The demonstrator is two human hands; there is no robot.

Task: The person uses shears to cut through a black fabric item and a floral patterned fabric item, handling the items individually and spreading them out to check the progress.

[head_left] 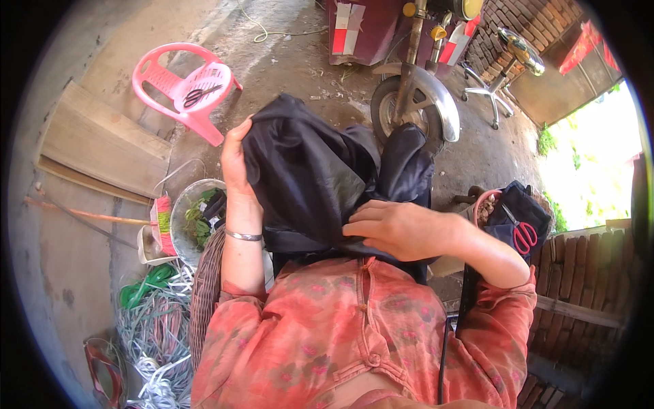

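A glossy black cloth (311,158) is spread over my lap, in loose folds. My left hand (237,158), with a metal bangle at the wrist, is closed on the cloth's left edge; its fingers go out of sight behind it. Across the lower right part of the cloth lies my right hand (391,227), back upward and fingers pointing left. Its thumb is hidden, so a pinch on the fabric cannot be made out. Dark-handled scissors (202,96) rest on the seat of a pink plastic chair (176,110). Red-handled scissors (523,235) lie on dark cloth at my right.
Ahead stands a three-wheeled vehicle's front wheel (409,102). On the left are a bucket (179,214) with green leaves, a broom (163,225), wooden boards (102,143) and tangled plastic strapping (153,327). A wheeled stool base (490,92) stands at the far right.
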